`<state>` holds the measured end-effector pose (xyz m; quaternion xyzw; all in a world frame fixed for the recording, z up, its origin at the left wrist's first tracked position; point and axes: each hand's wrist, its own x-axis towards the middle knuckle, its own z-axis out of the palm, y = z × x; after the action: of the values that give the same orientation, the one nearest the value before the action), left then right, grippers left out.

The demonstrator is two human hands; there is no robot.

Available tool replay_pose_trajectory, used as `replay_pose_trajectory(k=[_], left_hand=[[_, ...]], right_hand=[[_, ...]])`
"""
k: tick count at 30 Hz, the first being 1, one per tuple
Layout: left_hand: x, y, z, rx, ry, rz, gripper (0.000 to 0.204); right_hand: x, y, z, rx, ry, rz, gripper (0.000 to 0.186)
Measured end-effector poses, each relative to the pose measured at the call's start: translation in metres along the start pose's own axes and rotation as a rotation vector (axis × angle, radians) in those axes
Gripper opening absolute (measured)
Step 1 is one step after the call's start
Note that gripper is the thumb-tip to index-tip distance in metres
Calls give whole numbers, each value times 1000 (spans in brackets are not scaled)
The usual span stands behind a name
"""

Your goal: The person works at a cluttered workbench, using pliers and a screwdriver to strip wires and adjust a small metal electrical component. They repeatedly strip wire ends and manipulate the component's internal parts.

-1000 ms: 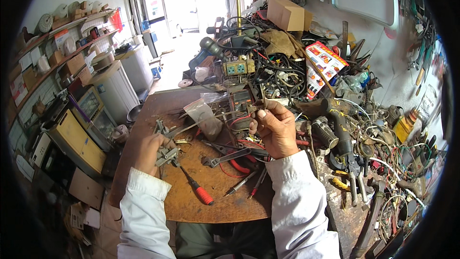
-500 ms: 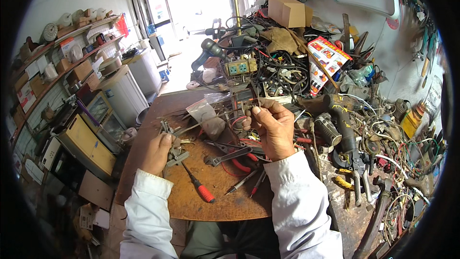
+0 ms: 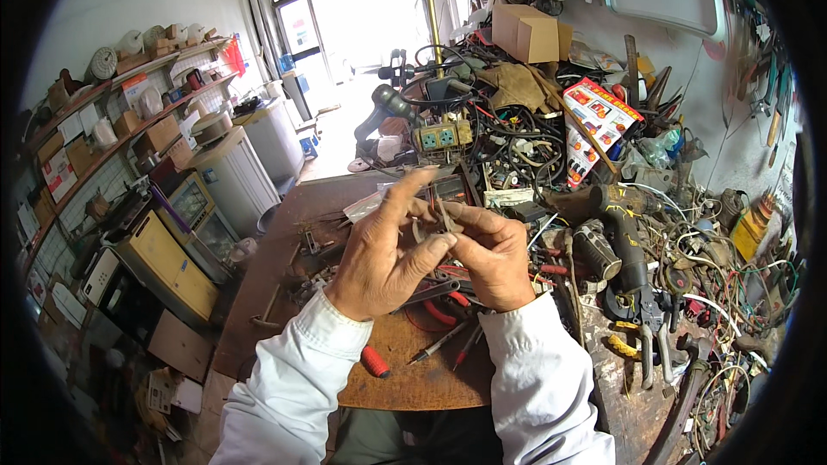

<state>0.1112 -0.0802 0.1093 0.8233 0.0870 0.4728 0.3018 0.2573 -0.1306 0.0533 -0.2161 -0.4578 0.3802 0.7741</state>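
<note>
My left hand (image 3: 379, 263) and my right hand (image 3: 495, 263) meet over the bench, both pinching a small, thin metal piece (image 3: 443, 219). Its detail is partly hidden by my fingers; my left index finger rises beside it. Below them on the brown wooden tabletop (image 3: 396, 392) lie a wrench (image 3: 426, 291), red-handled pliers (image 3: 441, 312), a red screwdriver (image 3: 374, 362) and two pen-like tools (image 3: 439, 344). A plastic bag (image 3: 362, 205) and some metal tools (image 3: 314, 243) lie beyond my left hand, partly covered.
A dense heap of cables (image 3: 530, 151), drills (image 3: 624, 241), pliers (image 3: 655, 344) and a hammer (image 3: 693, 353) fills the right side. A cardboard box (image 3: 521, 33) tops the pile. Shelves (image 3: 112, 146) and cabinets (image 3: 168, 263) line the left. A bright doorway (image 3: 370, 26) stands behind.
My left hand has released the metal tool on the left and moved right and up to join my right hand, where its fingers now grip the small piece too.
</note>
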Motion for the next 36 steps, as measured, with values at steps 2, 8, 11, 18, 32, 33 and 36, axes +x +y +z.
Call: replay_pose_trajectory(k=[2, 8, 11, 18, 32, 33, 36], left_hand=[[3, -12, 5, 54, 18, 141, 46], [0, -19, 5, 191, 50, 131, 41], [-1, -18, 7, 183, 92, 129, 35], [0, -6, 6, 122, 24, 138, 29], [-7, 4, -34, 173, 110, 218, 27], [-5, 6, -38, 187, 105, 247, 27], [-8, 3, -27, 49, 119, 241, 27]], right_hand=[[0, -1, 0, 15, -40, -22, 45], [-1, -5, -3, -24, -120, -16, 46], [-4, -10, 2, -40, -112, 8, 43], [-3, -13, 3, -21, -99, 3, 48], [4, -8, -11, 6, 14, 14, 43], [6, -10, -12, -30, 47, 3, 43], [5, -10, -12, -14, 70, -21, 37]])
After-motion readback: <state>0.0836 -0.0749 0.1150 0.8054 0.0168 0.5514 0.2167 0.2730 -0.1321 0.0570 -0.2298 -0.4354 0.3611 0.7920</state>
